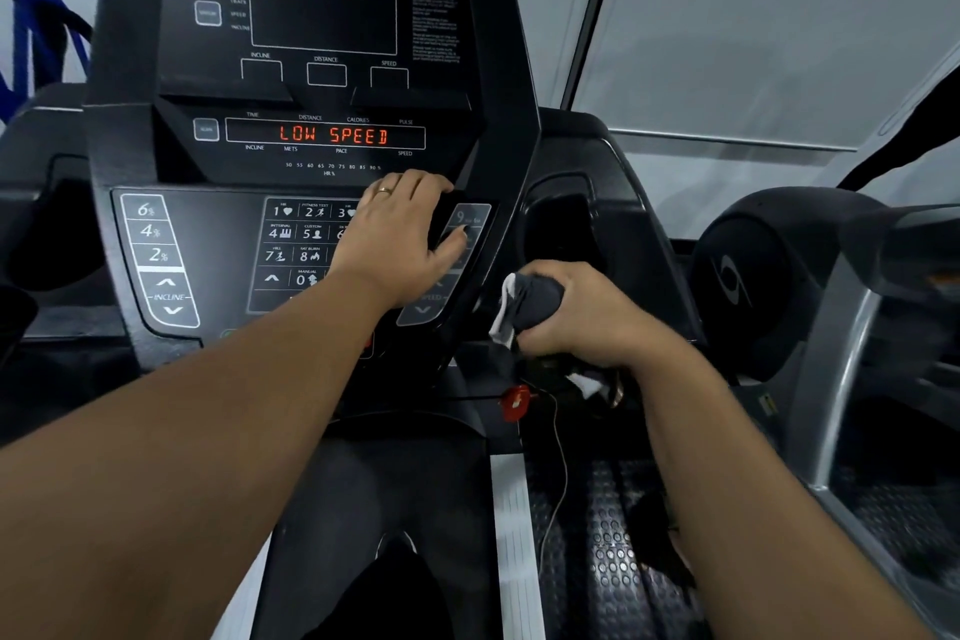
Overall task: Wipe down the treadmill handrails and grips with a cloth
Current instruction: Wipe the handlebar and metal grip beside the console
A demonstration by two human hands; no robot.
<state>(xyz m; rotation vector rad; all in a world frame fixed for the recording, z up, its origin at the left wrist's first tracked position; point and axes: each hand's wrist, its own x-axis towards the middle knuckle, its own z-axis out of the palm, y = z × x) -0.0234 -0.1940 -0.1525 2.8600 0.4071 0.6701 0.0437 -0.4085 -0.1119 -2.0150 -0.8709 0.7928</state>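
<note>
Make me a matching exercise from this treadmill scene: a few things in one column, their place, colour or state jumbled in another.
1 left hand
2 right hand
3 safety clip
4 display

A red, below both hands
B grips the grey-and-white cloth
C reads LOW SPEED
D rests on the keypad

Pairs: 1-D, 2-B, 3-A, 4-C

You have two hands in view, the left hand (400, 234) and the right hand (582, 312). You can count one grey and white cloth (530, 307), one console (311, 42), one lit readout (332, 135), one red clip (515, 401), one ring (385, 190) and three incline percent keys (148, 231).
</note>
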